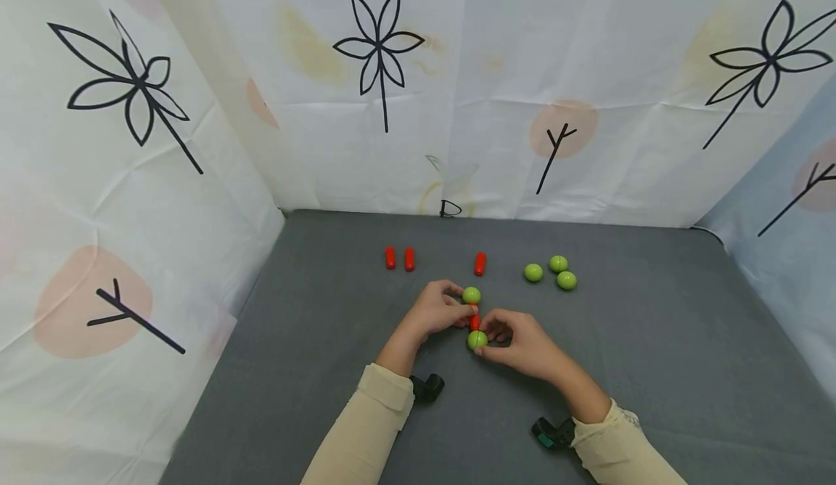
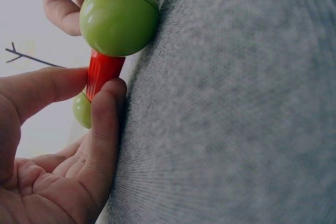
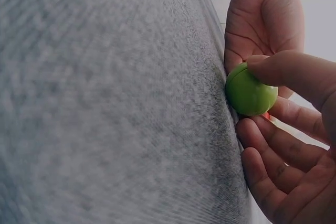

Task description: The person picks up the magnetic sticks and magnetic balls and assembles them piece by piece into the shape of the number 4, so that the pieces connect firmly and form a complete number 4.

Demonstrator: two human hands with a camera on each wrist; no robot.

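Observation:
Between the two hands a red grooved rod (image 1: 474, 322) runs between two glossy green balls. One ball (image 1: 472, 295) sits at its far end, the other ball (image 1: 477, 340) at its near end. In the left wrist view, the thumb and a finger of my left hand (image 1: 434, 312) pinch the red rod (image 2: 102, 77) from both sides. My right hand (image 1: 522, 343) grips the near ball, its thumb pressed on the ball (image 3: 247, 95) in the right wrist view. In that view the rod is mostly hidden behind the ball.
Farther back on the grey cloth-covered table (image 1: 326, 311) lie two red rods (image 1: 400, 258) side by side and a single red rod (image 1: 480, 263). To the right of these sit three loose green balls (image 1: 558, 274). A patterned white curtain (image 1: 470, 129) borders the table's back and sides.

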